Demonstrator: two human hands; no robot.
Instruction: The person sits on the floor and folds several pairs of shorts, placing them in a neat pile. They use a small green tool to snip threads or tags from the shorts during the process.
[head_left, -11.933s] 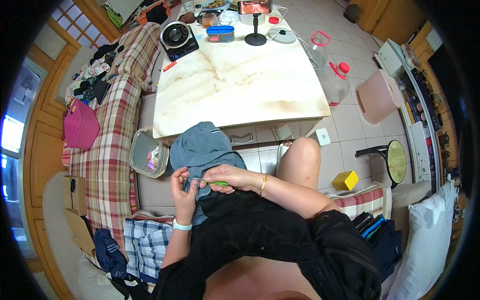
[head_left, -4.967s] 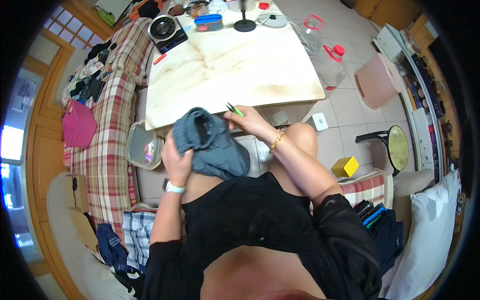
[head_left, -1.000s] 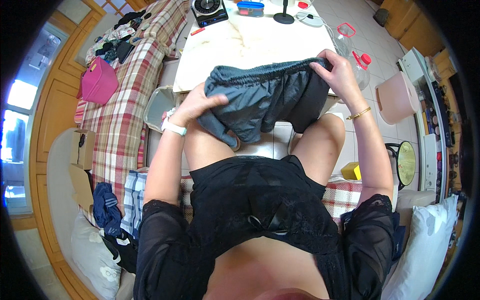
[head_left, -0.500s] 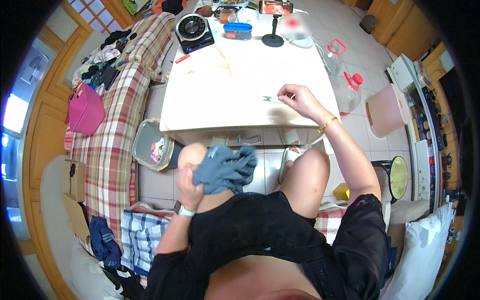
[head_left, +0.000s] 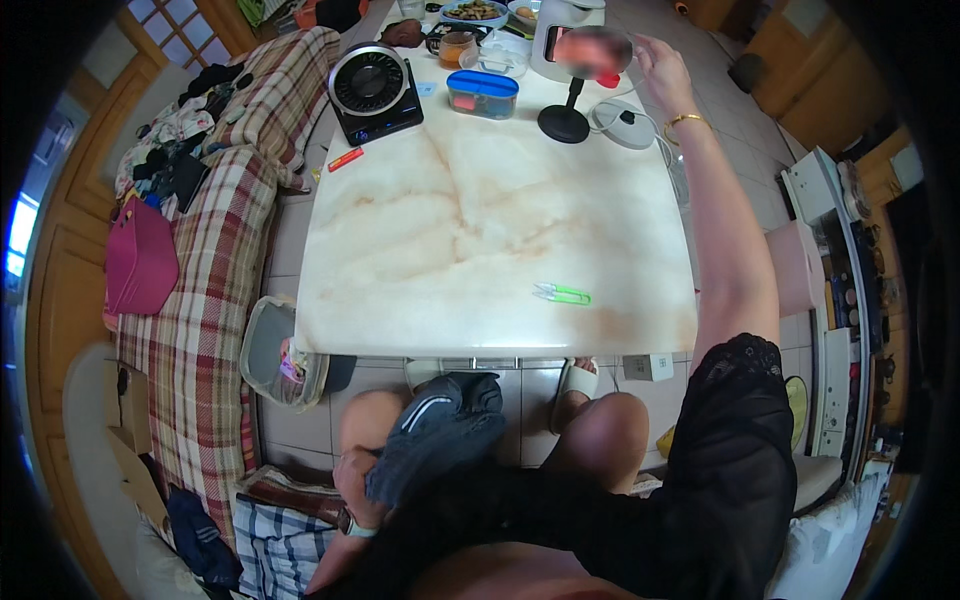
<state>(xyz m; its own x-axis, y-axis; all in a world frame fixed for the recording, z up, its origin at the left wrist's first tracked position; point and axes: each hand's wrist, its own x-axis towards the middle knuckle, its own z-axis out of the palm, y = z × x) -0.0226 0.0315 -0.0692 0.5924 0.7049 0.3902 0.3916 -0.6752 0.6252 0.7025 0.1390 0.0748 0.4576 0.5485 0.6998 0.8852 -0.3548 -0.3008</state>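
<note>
— Since half a second ago the right hand (head_left: 662,62) has left the near part of the marble table (head_left: 440,250) and stretched to its far edge, beside the blurred device on a black stand (head_left: 567,110); the green thread snips (head_left: 563,293) now lie alone on the top, well short of that hand.

— And the left hand (head_left: 358,485)?

— Down on the lap, closed on the bunched grey shorts (head_left: 440,430). The right hand's fingers look loosely spread, gripping nothing I can make out.

— What surrounds them?

— Beyond the right hand, bowls and a blue-lidded box (head_left: 482,94); a small black fan (head_left: 372,88) across from it. Left of the left hand, a plaid sofa (head_left: 200,330) with a pink bag (head_left: 140,258); tiled floor underneath.
</note>
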